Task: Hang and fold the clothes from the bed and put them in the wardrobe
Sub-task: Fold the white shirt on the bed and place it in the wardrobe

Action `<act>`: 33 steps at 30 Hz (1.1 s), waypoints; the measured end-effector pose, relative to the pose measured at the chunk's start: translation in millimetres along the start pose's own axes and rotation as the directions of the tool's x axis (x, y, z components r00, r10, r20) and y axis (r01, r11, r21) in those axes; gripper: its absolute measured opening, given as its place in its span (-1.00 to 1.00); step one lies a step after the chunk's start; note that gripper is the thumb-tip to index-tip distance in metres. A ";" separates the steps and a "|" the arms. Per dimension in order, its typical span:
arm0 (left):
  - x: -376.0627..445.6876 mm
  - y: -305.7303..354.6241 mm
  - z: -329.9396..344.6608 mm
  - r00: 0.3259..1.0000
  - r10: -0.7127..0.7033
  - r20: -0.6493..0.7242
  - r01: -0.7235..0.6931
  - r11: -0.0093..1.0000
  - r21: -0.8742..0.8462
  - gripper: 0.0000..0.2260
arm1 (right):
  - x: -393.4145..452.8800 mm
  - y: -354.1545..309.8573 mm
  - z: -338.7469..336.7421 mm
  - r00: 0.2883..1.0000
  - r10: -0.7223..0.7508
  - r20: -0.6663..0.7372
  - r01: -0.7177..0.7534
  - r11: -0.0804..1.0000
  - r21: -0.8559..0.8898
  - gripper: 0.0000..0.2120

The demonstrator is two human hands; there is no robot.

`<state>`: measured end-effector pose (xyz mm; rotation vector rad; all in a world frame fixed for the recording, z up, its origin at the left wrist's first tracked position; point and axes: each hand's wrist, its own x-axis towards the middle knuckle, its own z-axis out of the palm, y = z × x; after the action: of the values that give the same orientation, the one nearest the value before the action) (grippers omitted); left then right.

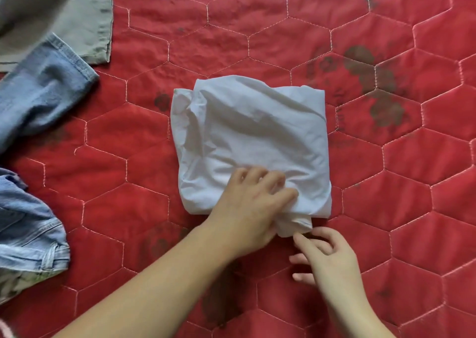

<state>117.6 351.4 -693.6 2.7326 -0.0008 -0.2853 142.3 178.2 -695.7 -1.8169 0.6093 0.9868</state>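
the step in hand looks like the tail end of a fold: a white garment [248, 142] lies near the middle of the bed [412, 157], already gathered into a rough, puffy square on the red quilted cover. the left hand [251, 206] lies palm down on the near edge of the bundle, fingers curled and pinching a bunch of the cloth, so it is closed on the white garment. the right hand [327, 258] sits just beside the same corner, loosely half open with fingers bent, its fingertips touching or nearly touching a small tail of fabric that pokes out below the fold; i cannot tell whether it truly grips that tail.

the next move, as i judge it, calls for tucking that loose tail under or into the square, pressing the bundle flatter, then lifting it with both hands under it so the layers do not slide apart on the way to the wardrobe.

more clothes wait at the left edge: a denim piece [43, 90], a second denim garment [28, 232] bunched lower down, and a grey-green garment [85, 21] at the top corner. all three are cut off by the frame, so their kind is uncertain. the top left corner is blurred. the wardrobe is not in view, nor any hanger. what sort of garment the white one is cannot be told from its folded shape.
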 end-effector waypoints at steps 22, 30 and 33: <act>-9.5 2.0 10.7 0.892 -0.083 -0.444 -0.027 0.971 -0.236 -0.97 | 26.3 -27.5 26.9 0.979 0.104 0.174 -0.195 0.723 0.663 -0.77; -3.0 6.4 32.5 0.922 -0.034 -0.385 -0.008 0.994 -0.107 -0.84 | 26.1 -20.8 4.9 0.999 -0.033 0.038 0.010 0.871 0.491 -0.78; 0.1 13.3 34.4 0.947 -0.037 -0.319 0.011 0.997 -0.083 -0.86 | 21.8 -16.3 -12.2 0.830 -0.460 -0.314 0.454 0.886 -0.097 -0.82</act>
<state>111.4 326.0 -719.6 2.6681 0.1299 0.1520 171.0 174.3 -702.9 -2.0336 0.3286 0.3655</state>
